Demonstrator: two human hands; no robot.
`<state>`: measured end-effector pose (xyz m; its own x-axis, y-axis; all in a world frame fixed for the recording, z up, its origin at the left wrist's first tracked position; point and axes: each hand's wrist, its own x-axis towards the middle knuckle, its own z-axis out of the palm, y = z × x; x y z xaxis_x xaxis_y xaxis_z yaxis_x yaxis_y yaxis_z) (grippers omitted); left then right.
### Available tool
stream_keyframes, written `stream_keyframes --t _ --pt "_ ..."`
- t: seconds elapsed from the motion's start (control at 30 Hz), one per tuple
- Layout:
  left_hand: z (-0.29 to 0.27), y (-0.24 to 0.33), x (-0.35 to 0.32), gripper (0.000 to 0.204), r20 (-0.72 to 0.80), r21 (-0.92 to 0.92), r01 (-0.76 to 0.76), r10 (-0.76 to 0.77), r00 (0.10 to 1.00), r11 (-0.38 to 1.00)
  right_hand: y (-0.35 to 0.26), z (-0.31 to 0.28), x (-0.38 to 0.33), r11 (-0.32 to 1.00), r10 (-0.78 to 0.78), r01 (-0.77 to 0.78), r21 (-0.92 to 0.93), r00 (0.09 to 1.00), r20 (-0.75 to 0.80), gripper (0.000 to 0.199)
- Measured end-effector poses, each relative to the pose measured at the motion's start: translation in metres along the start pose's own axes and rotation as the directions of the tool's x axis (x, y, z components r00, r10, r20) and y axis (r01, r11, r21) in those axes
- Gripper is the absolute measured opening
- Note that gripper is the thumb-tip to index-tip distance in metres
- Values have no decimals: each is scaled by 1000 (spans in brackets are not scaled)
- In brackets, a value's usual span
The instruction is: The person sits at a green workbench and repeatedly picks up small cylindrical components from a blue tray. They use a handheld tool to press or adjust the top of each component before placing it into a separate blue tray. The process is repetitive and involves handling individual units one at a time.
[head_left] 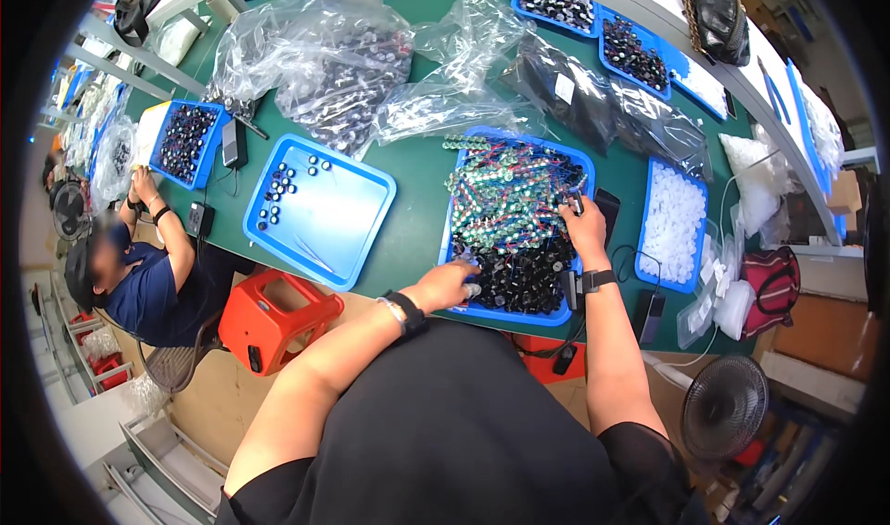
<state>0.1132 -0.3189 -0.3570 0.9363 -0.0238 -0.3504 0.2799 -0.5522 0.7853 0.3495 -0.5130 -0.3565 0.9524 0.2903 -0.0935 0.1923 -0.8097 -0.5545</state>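
Observation:
A blue tray (588, 160) in front of me holds a heap of clear, greenish small pieces with red and blue wires (510, 191). Loose black caps (514, 282) fill its near part. At the tray's near left edge is my left hand (445, 287), its fingers closed on a small clear piece (474, 290). My right hand (586, 228) is over the tray's right side, beside the wired heap. Its thumb and fingers pinch a small dark item (578, 202) whose kind I cannot make out. Both wrists wear dark bands.
Left of my tray lies another blue tray (357, 237) with several black-and-white pieces. A tray of white caps (673, 224) stands to the right. Plastic bags (343, 80) cover the table's far part. A co-worker (153, 275) sits left, near a red stool (278, 326); a fan (725, 406) stands right.

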Motion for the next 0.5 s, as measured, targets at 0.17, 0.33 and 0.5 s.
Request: stream_keyframes --t 0.17,0.33,0.5 --pt "20 -5 9 40 41 137 27 -33 999 990 5 -5 -6 977 -46 58 204 997 -63 21" --pt "36 -19 9 33 -97 50 38 -33 995 998 1 -19 -13 905 -7 24 425 999 -42 17" --pt "40 -14 10 29 -139 -74 103 -113 984 992 -22 -43 -41 645 52 -185 741 979 199 15"
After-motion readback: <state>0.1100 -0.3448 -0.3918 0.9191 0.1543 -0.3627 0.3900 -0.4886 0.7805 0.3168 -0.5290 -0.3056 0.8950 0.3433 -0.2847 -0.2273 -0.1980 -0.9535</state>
